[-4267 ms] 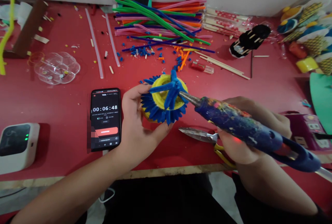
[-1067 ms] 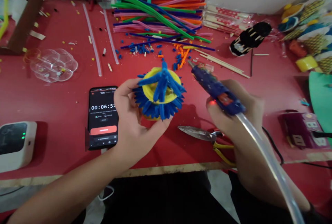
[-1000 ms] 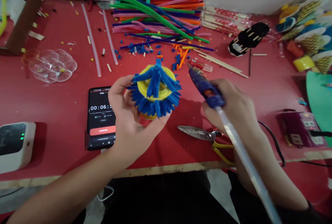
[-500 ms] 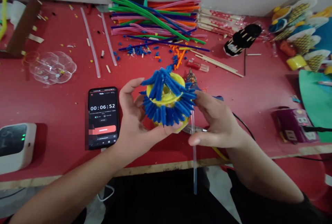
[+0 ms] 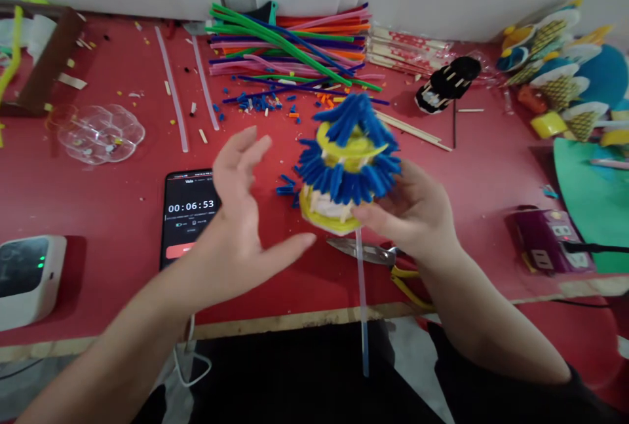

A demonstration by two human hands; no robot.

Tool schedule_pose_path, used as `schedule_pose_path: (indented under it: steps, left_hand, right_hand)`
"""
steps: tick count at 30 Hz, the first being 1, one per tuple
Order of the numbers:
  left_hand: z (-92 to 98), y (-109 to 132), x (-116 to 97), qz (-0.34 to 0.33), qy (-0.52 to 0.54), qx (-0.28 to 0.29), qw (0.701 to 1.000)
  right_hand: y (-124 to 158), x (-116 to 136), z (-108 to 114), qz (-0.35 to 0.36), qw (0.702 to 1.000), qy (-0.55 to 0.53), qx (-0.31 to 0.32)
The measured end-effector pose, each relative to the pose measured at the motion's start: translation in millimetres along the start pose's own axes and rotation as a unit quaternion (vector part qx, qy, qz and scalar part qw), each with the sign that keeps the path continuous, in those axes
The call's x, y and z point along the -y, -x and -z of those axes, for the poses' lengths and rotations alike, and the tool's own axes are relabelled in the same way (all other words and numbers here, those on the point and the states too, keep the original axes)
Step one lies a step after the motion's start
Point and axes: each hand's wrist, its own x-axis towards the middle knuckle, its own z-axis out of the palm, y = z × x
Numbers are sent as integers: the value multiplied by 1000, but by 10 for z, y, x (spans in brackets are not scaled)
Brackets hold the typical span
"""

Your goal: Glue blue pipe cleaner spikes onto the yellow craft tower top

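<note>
My right hand (image 5: 417, 214) holds a yellow craft piece (image 5: 346, 162) ringed with short blue pipe-cleaner bristles, lifted above the red table (image 5: 98, 194) and tilted. My left hand (image 5: 240, 214) hovers just left of the piece, fingers spread, holding nothing. A clear glue stick (image 5: 362, 299) hangs down below the piece, over the table's front edge. The glue gun itself is hidden behind the piece.
A phone (image 5: 189, 214) showing a timer lies left of my hands. Scissors (image 5: 378, 255) lie under my right hand. Long pipe cleaners (image 5: 295, 44) are piled at the back, chopsticks (image 5: 407, 50) beside them. A clear tray (image 5: 101, 134), a white device (image 5: 24, 276) and a power strip (image 5: 545, 240) flank the table.
The glue gun was set down on the table. The craft piece passed from my left hand to my right, rose and moved right. My left hand opened and drew away.
</note>
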Motion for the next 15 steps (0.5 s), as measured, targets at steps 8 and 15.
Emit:
schedule_pose_path:
  steps: [8, 15]
  left_hand:
    - [625, -31, 81, 112, -480, 57, 868]
    - [472, -81, 262, 215, -380, 45, 898]
  right_hand:
    - [-82, -3, 95, 45, 997, 11, -63]
    - [-47, -44, 29, 54, 998, -6, -41]
